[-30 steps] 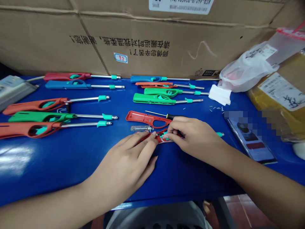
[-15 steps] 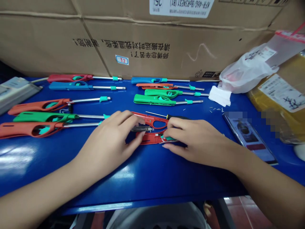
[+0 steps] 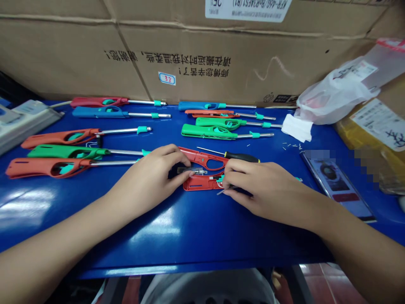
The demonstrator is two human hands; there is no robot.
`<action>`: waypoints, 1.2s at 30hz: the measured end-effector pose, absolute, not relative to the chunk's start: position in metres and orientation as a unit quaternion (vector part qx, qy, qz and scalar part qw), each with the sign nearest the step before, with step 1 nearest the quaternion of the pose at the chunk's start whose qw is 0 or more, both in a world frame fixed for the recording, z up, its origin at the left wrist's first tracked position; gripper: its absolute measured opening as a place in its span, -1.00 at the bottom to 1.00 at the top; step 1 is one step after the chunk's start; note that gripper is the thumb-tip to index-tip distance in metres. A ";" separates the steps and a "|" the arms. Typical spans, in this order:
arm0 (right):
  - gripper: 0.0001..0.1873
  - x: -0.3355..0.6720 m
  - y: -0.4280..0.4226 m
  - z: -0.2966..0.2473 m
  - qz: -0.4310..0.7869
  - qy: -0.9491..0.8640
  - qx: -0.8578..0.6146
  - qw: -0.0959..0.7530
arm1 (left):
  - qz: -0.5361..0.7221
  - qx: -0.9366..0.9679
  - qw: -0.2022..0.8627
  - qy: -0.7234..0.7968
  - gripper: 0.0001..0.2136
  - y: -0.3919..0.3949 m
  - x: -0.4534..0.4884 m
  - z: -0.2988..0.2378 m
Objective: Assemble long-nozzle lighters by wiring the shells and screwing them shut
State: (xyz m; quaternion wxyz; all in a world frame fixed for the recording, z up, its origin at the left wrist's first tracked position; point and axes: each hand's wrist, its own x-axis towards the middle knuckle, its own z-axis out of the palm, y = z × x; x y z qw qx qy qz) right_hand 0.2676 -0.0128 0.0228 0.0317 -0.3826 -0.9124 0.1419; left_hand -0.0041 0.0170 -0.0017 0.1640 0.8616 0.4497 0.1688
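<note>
My left hand (image 3: 155, 173) has thumb and index finger closed around a clear fuel tank (image 3: 200, 171) with a small metal valve. Just behind it lies a red lighter shell half (image 3: 198, 157) with an oval trigger opening. In front, the other red shell half (image 3: 200, 183) rests on the table, holding a green trigger piece (image 3: 220, 179) and white wires, partly covered. My right hand (image 3: 253, 183) is over this half's right end, fingertips pinched. A thin tube (image 3: 220, 192) pokes out from under its thumb; the rest is hidden by the fingers.
A screwdriver (image 3: 242, 156) lies behind my right hand. Several assembled lighters (image 3: 53, 166) lie at left and at the back. On the right are a phone (image 3: 337, 183), small screws (image 3: 291, 147), white paper (image 3: 296, 127) and plastic bags (image 3: 335, 95). A cardboard box (image 3: 202, 50) stands behind.
The view has shifted slightly left. My right fingers have moved a little off the lower shell half, and the thin tube now sticks out at an angle. My left hand keeps hold of the tank.
</note>
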 end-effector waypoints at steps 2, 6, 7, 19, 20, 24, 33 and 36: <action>-0.86 0.268 -0.013 0.025 0.188 -0.896 -0.399 0.047 | 0.168 0.859 0.171 0.452 -0.80 0.018 -0.005 -0.004; -0.89 0.267 -0.011 0.028 0.261 -0.855 -0.442 0.081 | 0.178 0.854 0.183 0.453 -0.86 0.019 -0.004 -0.007; -0.89 0.267 -0.011 0.028 0.276 -0.843 -0.454 0.088 | 0.178 0.853 0.186 0.454 -0.86 0.019 -0.003 -0.006; -0.90 0.264 -0.012 0.026 0.356 -0.783 -0.494 0.128 | 0.230 0.798 0.342 0.440 -0.84 -0.001 0.010 0.009; -0.90 0.263 -0.012 0.026 0.356 -0.781 -0.497 0.127 | 0.233 0.779 0.370 0.449 -0.83 -0.002 0.011 0.009; -0.90 0.261 -0.012 0.026 0.377 -0.764 -0.511 0.113 | 0.255 0.707 0.472 0.461 -0.77 -0.005 0.015 0.006; -0.86 0.259 -0.011 0.023 0.391 -0.766 -0.492 0.138 | 0.257 0.657 0.547 0.451 -0.79 -0.006 0.020 0.009; -0.83 0.260 -0.011 0.022 0.380 -0.772 -0.489 0.142 | 0.255 0.643 0.569 0.445 -0.82 -0.005 0.022 0.010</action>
